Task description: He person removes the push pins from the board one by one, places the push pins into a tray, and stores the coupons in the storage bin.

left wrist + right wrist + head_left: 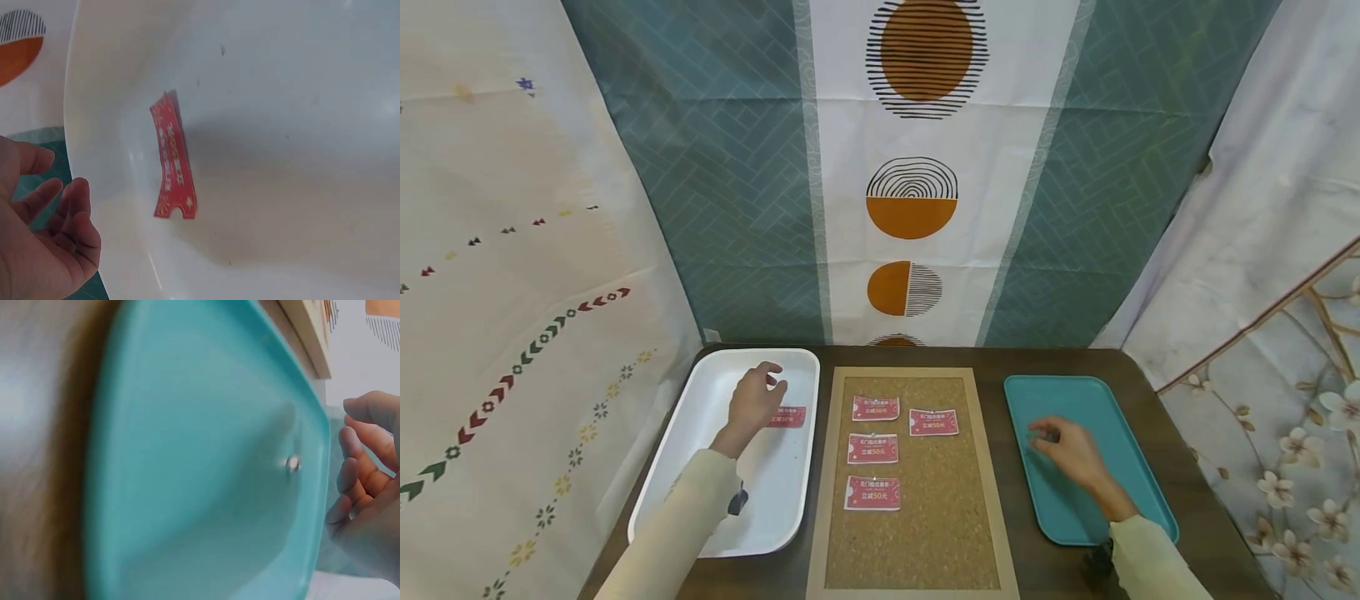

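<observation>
My left hand (pixel 755 400) hovers over the white tray (pixel 651 500), its fingers loosely bent with nothing between them. Beside it in the tray lies a red paper coupon (pixel 787 417), partly covered by the hand in the head view. The left wrist view shows this coupon (pixel 173 159) whole, slightly curled and apart from the fingers. On the other side, my right hand (pixel 1071 454) is above the teal tray (pixel 1060 392), thumb and fingers bent but apart. A small shiny pin-like piece (pixel 293 463) lies in that tray, near the hand.
Between the trays lies a cork board (pixel 925 525) with a wooden frame. Several red coupons are on it: three in a left column, including the lowest one (pixel 872 493), and one coupon (pixel 933 422) at upper right. Patterned cloths hang behind and beside the dark table (pixel 1206 500).
</observation>
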`<state>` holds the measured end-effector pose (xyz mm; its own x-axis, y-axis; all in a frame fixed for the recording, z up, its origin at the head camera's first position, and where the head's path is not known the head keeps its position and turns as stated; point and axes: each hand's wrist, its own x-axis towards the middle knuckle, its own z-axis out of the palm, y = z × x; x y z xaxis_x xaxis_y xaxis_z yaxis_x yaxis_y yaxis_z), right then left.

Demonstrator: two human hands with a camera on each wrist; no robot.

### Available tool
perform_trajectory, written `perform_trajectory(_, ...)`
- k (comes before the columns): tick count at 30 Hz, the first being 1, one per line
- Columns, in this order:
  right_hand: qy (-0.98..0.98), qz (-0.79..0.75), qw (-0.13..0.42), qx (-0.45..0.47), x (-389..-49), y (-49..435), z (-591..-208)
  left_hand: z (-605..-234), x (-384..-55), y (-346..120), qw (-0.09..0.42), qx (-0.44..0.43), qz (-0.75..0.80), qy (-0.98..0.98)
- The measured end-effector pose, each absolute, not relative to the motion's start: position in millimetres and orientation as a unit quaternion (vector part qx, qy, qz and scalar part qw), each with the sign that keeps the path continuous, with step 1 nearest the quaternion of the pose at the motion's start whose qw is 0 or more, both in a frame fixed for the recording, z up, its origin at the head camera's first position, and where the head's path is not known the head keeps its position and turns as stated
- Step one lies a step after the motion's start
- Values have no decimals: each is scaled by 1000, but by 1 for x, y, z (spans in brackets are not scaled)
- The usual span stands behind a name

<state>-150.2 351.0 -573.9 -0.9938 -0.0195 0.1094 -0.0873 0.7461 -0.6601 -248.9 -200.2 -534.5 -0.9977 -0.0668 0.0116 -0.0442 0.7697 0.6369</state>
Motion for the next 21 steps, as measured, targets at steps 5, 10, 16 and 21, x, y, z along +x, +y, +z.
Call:
perform_trajectory(5,-933,356,44,44,-163,335,-574,-529,-249,-177,12,8,-354,-935)
perform_trajectory(10,-925,375,22,49,-173,316,-573,-522,-247,-155,6,-8,-371,-929)
perform_trajectory(16,-924,376,12,66,-180,294,-574,-517,-241,-130,6,-55,-394,-917)
perform_trajectory(21,-922,377,21,85,-185,280,-576,-520,-236,-110,0,-80,-408,-909)
